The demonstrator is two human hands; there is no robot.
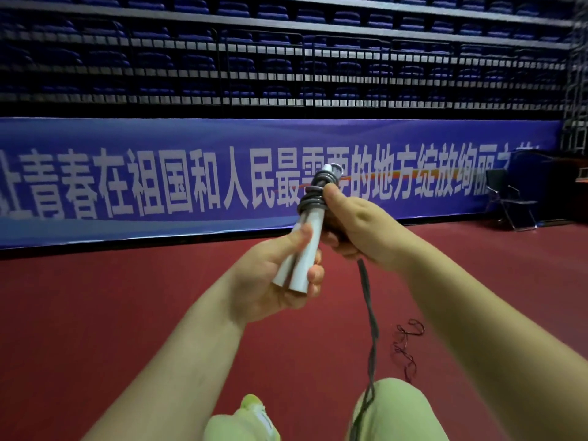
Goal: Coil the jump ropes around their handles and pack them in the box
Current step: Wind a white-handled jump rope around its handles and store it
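between both hands, white handles (302,249) half-wrapped in grey rope (310,198)

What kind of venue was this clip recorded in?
Probably an indoor sports arena: tiers of folded blue seats rise behind a railing, a long blue banner runs along the base of the stands, and the floor is red sports flooring. A folding chair stands at the right.
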